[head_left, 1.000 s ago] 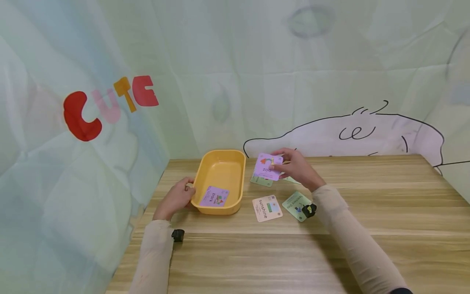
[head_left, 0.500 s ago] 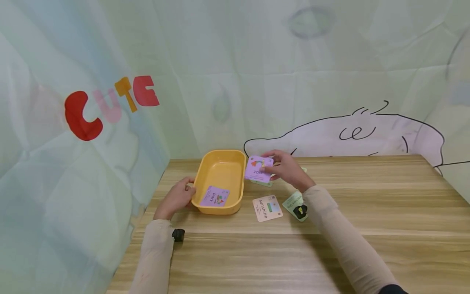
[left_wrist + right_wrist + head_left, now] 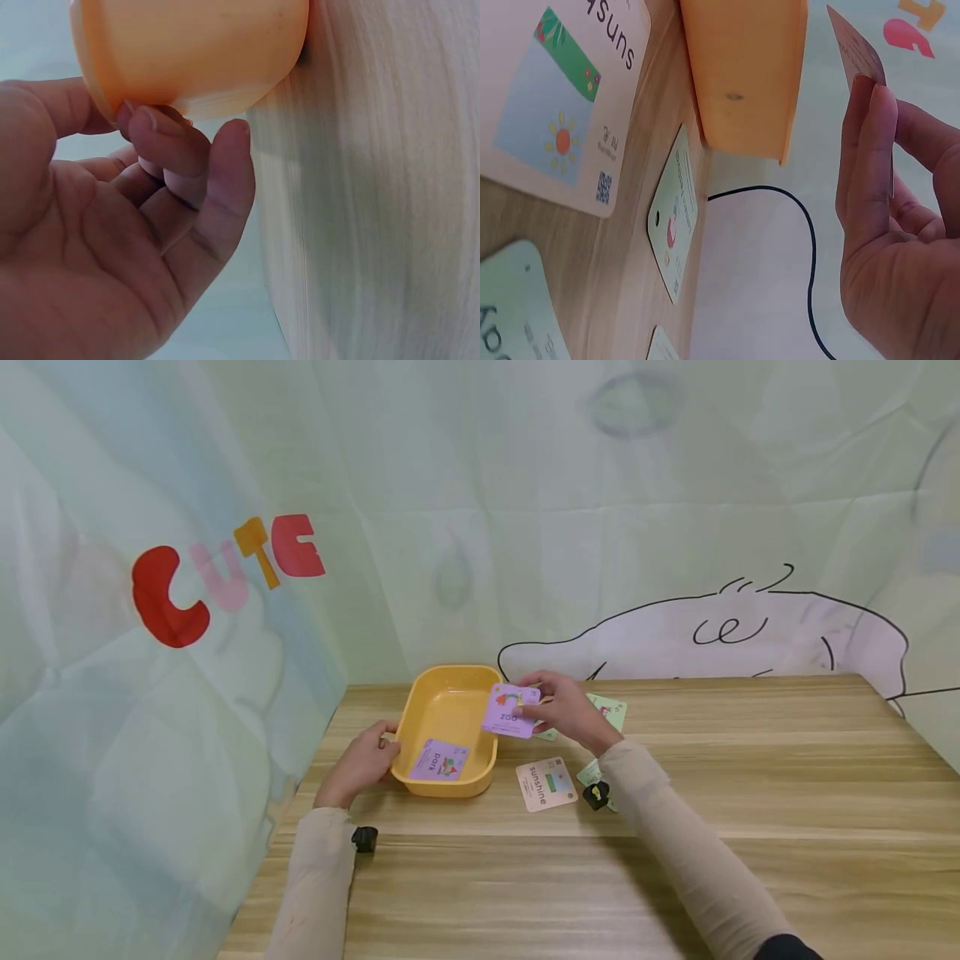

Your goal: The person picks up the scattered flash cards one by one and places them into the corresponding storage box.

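Note:
My left hand (image 3: 362, 766) pinches the left rim of a yellow plastic tray (image 3: 447, 789), thumb and fingers around the edge in the left wrist view. A purple card (image 3: 438, 761) reading "park" lies inside the tray near its front end. My right hand (image 3: 564, 710) pinches a purple "zoo" card (image 3: 507, 720) between thumb and fingers; the card overlaps the tray's right rim in the head view. In the right wrist view this held card (image 3: 855, 46) appears nearly edge-on, raised above the table beside the tray.
A cream "sunshine" card (image 3: 547, 785) lies right of the tray. Green cards lie around it: one (image 3: 609, 710) behind my right hand, one (image 3: 589, 773) partly under the right wrist camera, another (image 3: 676, 217) close to the tray. A printed cloth wall (image 3: 420, 527) borders the wooden table (image 3: 480, 893).
My right hand has moved left with the "zoo" card, from over the green cards to the tray's right rim. The left hand and tray have stayed in place.

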`<state>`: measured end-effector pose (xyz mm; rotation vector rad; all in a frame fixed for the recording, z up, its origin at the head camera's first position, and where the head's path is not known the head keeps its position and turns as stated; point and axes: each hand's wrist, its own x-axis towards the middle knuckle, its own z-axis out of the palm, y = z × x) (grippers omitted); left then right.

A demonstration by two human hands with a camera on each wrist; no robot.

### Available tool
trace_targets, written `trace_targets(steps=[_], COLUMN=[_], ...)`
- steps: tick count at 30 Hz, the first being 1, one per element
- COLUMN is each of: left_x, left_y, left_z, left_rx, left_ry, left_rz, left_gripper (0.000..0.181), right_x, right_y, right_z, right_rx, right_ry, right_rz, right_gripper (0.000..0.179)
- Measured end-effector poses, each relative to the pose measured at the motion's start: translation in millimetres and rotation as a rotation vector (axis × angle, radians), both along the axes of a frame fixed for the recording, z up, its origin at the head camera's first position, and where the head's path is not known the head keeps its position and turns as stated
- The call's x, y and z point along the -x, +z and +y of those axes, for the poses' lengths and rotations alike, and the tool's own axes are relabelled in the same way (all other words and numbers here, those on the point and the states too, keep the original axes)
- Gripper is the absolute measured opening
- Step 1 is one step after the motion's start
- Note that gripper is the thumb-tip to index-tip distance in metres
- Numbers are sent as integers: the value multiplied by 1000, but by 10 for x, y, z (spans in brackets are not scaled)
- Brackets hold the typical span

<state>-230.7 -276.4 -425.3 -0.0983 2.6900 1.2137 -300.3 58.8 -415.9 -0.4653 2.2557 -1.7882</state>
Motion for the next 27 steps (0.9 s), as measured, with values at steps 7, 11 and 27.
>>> trace_targets(steps=[7, 11, 27], left_x=[7, 11, 2], left_y=[-6, 1, -1], left_z=[-3, 3, 0], left_rx=[5, 9, 6], left_ry=[-3, 1, -1], left_rz=[4, 4, 6], left_gripper=[40, 40, 40], right_x=[6, 3, -50], right_y=[-22, -13, -49], right_z=[-118, -180, -423], right_rx=[-24, -49, -22], right_ry=[-4, -11, 39], right_rz=[-9, -13, -30], right_gripper=[42, 43, 49])
